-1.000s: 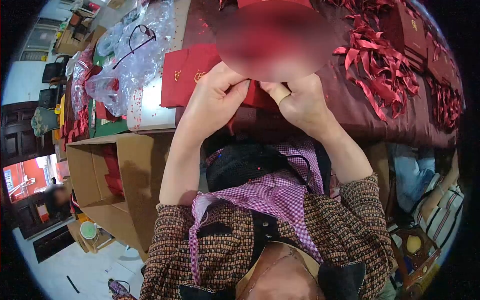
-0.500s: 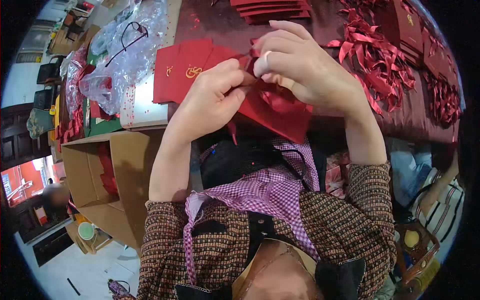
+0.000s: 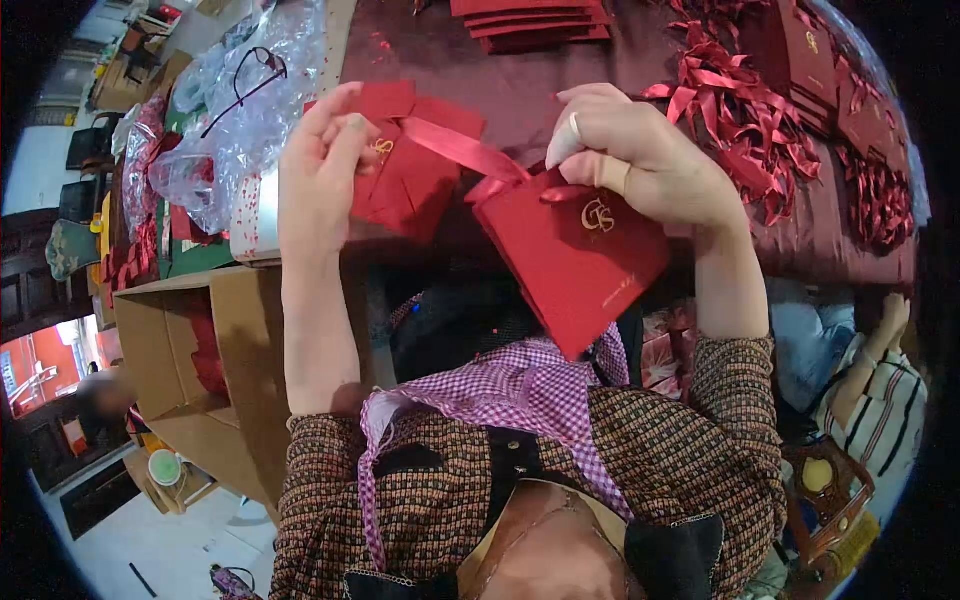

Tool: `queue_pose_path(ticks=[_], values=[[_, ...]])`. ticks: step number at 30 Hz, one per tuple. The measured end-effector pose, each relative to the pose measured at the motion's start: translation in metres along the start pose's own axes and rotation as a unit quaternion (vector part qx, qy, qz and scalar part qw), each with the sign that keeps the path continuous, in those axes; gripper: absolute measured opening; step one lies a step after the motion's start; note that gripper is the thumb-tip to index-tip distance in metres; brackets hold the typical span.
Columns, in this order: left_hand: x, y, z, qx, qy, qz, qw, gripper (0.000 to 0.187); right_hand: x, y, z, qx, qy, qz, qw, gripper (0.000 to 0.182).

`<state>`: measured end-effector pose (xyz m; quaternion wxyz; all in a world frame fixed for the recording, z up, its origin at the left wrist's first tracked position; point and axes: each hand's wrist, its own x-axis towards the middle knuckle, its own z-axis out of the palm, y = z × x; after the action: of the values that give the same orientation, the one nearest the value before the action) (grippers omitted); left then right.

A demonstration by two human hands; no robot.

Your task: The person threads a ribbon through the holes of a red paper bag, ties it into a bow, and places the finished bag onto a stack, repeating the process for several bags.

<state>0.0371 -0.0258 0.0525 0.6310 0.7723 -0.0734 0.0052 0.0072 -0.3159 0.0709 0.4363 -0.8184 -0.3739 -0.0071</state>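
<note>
A red paper gift bag (image 3: 590,260) with a gold monogram hangs tilted from my right hand (image 3: 650,160), whose fingers are closed at its top edge. From the bag's top a red satin ribbon (image 3: 465,150) stretches leftward to my left hand (image 3: 325,165). My left fingers appear pinched at the ribbon's far end, though the exact contact is hard to see. Behind that hand and ribbon, more red bags (image 3: 420,185) with gold monograms lie at the table edge, partly covered.
Loose red ribbons (image 3: 730,120) are heaped at the right, beside stacked red bags (image 3: 810,60). Another bag stack (image 3: 535,25) lies at the back. Clear plastic wrap (image 3: 225,110) and eyeglasses (image 3: 245,90) lie left. An open cardboard box (image 3: 240,340) stands below. Another person's arm (image 3: 870,370) shows at right.
My hands have moved apart, the left going leftward. The ribbon is now drawn out between them, and the bag has turned so its gold monogram shows.
</note>
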Motion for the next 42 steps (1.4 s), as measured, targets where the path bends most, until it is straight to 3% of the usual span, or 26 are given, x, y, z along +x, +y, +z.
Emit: queue_pose_path(ticks=[2,6,7,9,11,12,14,15,16,18,21,23,25,26,28,29,30,33,35,37,38,40,42], values=[[-0.012,0.018,0.006,-0.049,-0.041,-0.042,0.997,0.040,0.002,0.003,-0.001,-0.018,-0.001,0.007,1.000,0.007],[-0.034,0.026,0.034,-0.135,-0.261,-0.086,0.952,0.052,0.011,0.001,0.005,-0.022,0.006,-0.021,1.000,0.007],[-0.036,0.029,0.046,-0.140,-0.244,-0.054,0.958,0.049,0.013,-0.004,0.008,-0.011,0.014,-0.014,1.000,0.007],[-0.034,0.026,0.054,-0.199,-0.214,-0.119,0.949,0.040,0.015,-0.008,0.008,-0.031,0.028,-0.032,0.999,0.011],[-0.028,0.025,0.051,-0.246,-0.165,-0.111,0.949,0.025,0.014,-0.015,0.006,-0.102,0.124,-0.029,0.987,0.024],[-0.025,0.025,0.047,-0.272,-0.138,-0.111,0.946,0.023,0.010,-0.019,0.001,-0.157,0.157,-0.009,0.975,0.042],[-0.018,0.023,0.038,-0.315,-0.061,-0.118,0.940,0.022,0.000,-0.009,-0.007,-0.079,0.288,0.020,0.954,0.058],[-0.016,0.023,0.036,-0.329,-0.019,-0.109,0.938,0.022,-0.010,-0.005,-0.005,0.074,0.342,0.093,0.932,0.063],[-0.013,0.022,0.035,-0.346,0.024,-0.113,0.931,0.024,-0.016,-0.003,-0.001,0.310,0.374,0.102,0.868,0.068],[-0.009,0.018,0.038,-0.374,0.039,-0.114,0.920,0.025,-0.030,0.021,0.014,0.360,0.356,0.158,0.847,0.071],[-0.006,0.010,0.037,-0.396,0.047,-0.106,0.911,0.026,-0.032,0.018,0.032,0.572,0.302,0.182,0.741,0.069],[-0.005,0.010,0.033,-0.445,0.035,-0.145,0.883,0.024,-0.023,0.010,0.035,0.537,0.335,0.193,0.750,0.061],[-0.002,0.005,0.026,-0.450,0.023,-0.185,0.873,0.023,-0.016,0.009,0.035,0.402,0.353,0.154,0.830,0.052],[-0.001,0.000,0.024,-0.465,0.026,-0.196,0.863,0.023,-0.013,0.005,0.035,0.378,0.349,0.162,0.842,0.049],[-0.003,-0.001,0.022,-0.456,0.011,-0.211,0.865,0.025,-0.012,0.004,0.039,0.131,0.341,0.145,0.920,0.052],[-0.002,-0.003,0.021,-0.456,0.009,-0.211,0.865,0.025,-0.006,-0.011,0.039,0.023,0.346,0.124,0.930,0.059],[-0.001,-0.007,0.020,-0.479,-0.013,-0.223,0.849,0.027,-0.003,-0.014,0.036,0.022,0.347,0.125,0.929,0.059],[-0.002,-0.003,0.017,-0.489,-0.047,-0.245,0.836,0.032,0.009,-0.011,0.017,-0.264,0.358,-0.050,0.894,0.068],[-0.001,0.000,0.014,-0.493,-0.116,-0.268,0.820,0.033,0.017,-0.039,-0.004,-0.413,0.260,-0.090,0.868,0.064],[-0.003,-0.001,0.010,-0.461,-0.136,-0.266,0.835,0.034,0.025,-0.056,-0.013,-0.396,0.140,-0.122,0.899,0.048],[-0.006,0.010,0.010,-0.458,-0.086,-0.278,0.840,0.033,0.026,-0.055,-0.016,-0.381,0.086,-0.132,0.911,0.042],[-0.003,0.000,-0.002,-0.464,-0.026,-0.255,0.848,0.032,0.027,-0.052,-0.020,-0.258,0.130,-0.082,0.954,0.037],[-0.003,0.002,-0.019,-0.615,-0.181,-0.169,0.749,0.032,0.025,-0.053,-0.025,-0.168,0.182,0.009,0.969,0.033]])
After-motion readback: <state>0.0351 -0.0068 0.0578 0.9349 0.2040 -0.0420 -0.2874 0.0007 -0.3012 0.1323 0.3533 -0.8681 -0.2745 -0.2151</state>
